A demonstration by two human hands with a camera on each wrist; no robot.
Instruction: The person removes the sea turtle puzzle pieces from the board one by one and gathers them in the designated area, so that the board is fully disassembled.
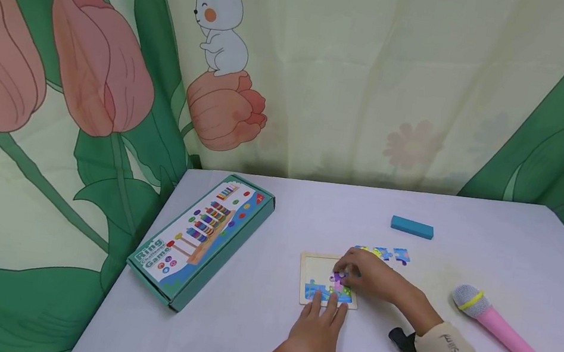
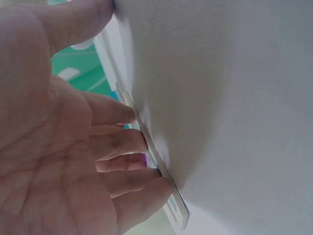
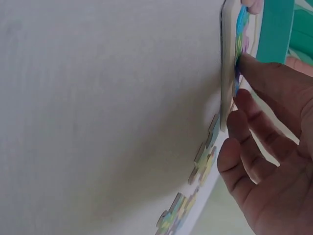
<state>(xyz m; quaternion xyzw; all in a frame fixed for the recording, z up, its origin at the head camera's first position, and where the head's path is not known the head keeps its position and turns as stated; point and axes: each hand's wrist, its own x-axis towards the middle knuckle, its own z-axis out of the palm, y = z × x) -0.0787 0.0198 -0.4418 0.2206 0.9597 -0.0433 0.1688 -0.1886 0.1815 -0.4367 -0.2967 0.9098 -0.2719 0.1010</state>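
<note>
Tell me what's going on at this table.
A person works on a small jigsaw in a wooden tray. The right hand pinches a purple piece at the tray's right side, while the left hand touches its near edge. Pieces line the near part, the far left is bare, and loose pieces lie beyond the tray.

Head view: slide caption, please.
Left hand touches the near edge of a puzzle board; right hand pinches a purple piece; loose pieces lie beyond.
</note>
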